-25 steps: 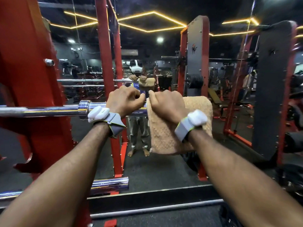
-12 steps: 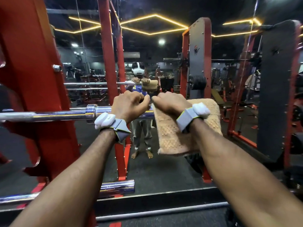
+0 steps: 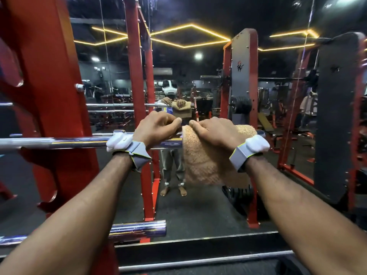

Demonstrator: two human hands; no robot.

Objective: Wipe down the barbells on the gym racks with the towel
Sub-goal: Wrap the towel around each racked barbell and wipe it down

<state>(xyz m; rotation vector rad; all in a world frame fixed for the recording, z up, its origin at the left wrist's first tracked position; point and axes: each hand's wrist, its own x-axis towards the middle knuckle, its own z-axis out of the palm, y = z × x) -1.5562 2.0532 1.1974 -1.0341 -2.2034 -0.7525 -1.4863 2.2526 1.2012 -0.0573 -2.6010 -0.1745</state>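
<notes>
While left hand point(image 3: 156, 129) grips bare barbell point(image 3: 79, 142), right hand point(image 3: 214, 133) at its 3 o'clock clamps towel point(image 3: 200, 163) over bar.

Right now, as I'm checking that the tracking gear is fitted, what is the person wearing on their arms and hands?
No sleeves; both forearms are bare, and neither the left hand nor the right hand is gloved. Each wrist has a grey fabric strap edged in yellow-green (left strap, right strap) bearing a rounded white module (left module, right module).
</notes>
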